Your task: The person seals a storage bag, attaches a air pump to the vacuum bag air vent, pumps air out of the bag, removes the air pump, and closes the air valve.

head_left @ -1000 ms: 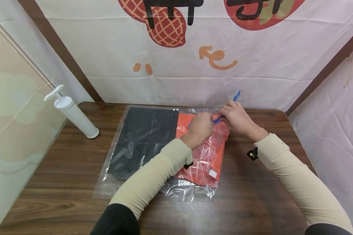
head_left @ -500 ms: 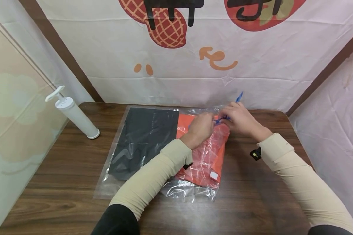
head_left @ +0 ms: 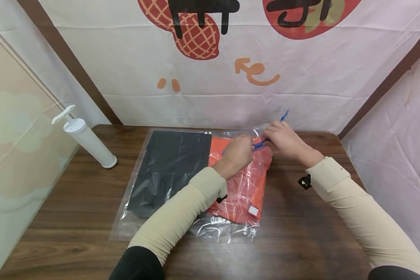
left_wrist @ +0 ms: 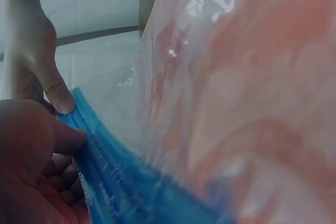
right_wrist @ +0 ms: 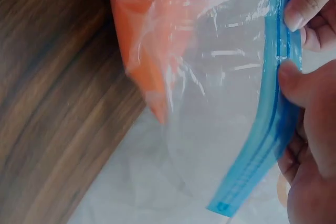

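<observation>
A clear zip bag lies flat on the table with a folded black cloth and a folded orange cloth inside. Its blue zip strip runs along the far edge, raised near the right corner. My left hand pinches this strip between thumb and curled fingers. Close to its right, my right hand pinches the same strip, thumb on the near face. The strip's free end sticks up beyond the right hand. In the right wrist view both thumbs press on the zip, a small gap between them.
A white hand pump with a T-shaped handle stands at the table's left. The wooden table ends at a printed fabric backdrop just behind the bag, with fabric panels on both sides.
My right hand has shifted slightly right along the blue strip, and its fingers have re-gripped there. The left hand keeps its hold in nearly the same place.
</observation>
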`<action>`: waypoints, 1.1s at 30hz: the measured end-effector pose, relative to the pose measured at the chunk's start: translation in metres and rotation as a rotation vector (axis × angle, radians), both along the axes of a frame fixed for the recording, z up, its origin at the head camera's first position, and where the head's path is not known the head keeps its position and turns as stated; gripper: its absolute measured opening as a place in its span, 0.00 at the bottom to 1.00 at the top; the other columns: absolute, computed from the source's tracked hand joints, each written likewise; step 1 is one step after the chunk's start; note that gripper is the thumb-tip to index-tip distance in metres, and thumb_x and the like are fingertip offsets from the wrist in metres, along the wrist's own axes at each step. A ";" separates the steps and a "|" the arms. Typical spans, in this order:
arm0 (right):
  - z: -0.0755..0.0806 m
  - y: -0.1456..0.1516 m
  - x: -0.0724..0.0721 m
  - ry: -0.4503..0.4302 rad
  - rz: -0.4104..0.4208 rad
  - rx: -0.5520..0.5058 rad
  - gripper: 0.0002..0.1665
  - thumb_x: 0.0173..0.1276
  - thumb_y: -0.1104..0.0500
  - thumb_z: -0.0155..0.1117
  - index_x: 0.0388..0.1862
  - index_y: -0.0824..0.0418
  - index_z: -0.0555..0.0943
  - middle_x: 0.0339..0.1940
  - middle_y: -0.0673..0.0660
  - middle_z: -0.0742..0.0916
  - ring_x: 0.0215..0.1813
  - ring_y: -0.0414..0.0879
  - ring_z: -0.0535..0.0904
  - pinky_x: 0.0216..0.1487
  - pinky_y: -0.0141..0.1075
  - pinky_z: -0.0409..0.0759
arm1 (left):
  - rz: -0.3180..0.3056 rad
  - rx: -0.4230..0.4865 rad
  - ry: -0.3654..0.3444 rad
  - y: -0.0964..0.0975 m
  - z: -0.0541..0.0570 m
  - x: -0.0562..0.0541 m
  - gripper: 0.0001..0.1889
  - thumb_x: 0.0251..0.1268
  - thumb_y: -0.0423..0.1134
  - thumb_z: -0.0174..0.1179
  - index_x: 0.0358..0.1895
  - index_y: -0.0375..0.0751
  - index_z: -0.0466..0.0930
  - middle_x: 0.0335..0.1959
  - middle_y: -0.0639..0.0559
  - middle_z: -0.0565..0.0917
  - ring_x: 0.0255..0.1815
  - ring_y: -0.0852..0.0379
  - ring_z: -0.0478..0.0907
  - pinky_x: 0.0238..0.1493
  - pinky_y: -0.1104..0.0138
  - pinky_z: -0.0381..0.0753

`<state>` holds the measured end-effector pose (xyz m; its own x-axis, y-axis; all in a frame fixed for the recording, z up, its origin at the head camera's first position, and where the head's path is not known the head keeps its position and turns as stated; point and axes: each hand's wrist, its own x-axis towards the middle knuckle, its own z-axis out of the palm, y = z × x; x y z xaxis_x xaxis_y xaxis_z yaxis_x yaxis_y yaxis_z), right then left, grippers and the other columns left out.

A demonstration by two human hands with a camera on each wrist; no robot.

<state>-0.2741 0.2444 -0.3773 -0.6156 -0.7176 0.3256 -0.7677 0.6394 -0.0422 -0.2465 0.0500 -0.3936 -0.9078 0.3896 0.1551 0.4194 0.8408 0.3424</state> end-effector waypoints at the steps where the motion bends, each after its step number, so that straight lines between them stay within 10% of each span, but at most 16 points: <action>1: -0.001 -0.001 0.000 0.009 -0.003 0.000 0.06 0.64 0.70 0.68 0.33 0.60 0.82 0.35 0.57 0.86 0.44 0.56 0.75 0.44 0.51 0.68 | 0.003 -0.002 -0.002 -0.001 0.000 0.000 0.07 0.75 0.40 0.59 0.40 0.40 0.81 0.35 0.48 0.82 0.38 0.52 0.83 0.39 0.59 0.82; 19: 0.011 0.011 -0.008 -0.108 -0.003 0.016 0.06 0.61 0.69 0.74 0.34 0.61 0.85 0.35 0.55 0.86 0.45 0.54 0.75 0.49 0.50 0.72 | 0.034 -0.001 -0.067 0.000 -0.001 0.001 0.08 0.77 0.42 0.58 0.39 0.42 0.80 0.30 0.52 0.79 0.29 0.57 0.78 0.28 0.63 0.78; 33: 0.000 0.006 -0.005 0.009 -0.048 0.051 0.04 0.66 0.68 0.70 0.34 0.60 0.83 0.37 0.57 0.87 0.47 0.57 0.74 0.62 0.60 0.63 | 0.031 -0.010 -0.058 -0.004 -0.004 0.000 0.08 0.76 0.40 0.59 0.40 0.39 0.81 0.31 0.50 0.82 0.31 0.55 0.81 0.31 0.61 0.81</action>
<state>-0.2787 0.2507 -0.3772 -0.6469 -0.7031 0.2951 -0.7363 0.6766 -0.0020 -0.2465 0.0457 -0.3979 -0.9270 0.3622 0.0977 0.3723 0.8568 0.3567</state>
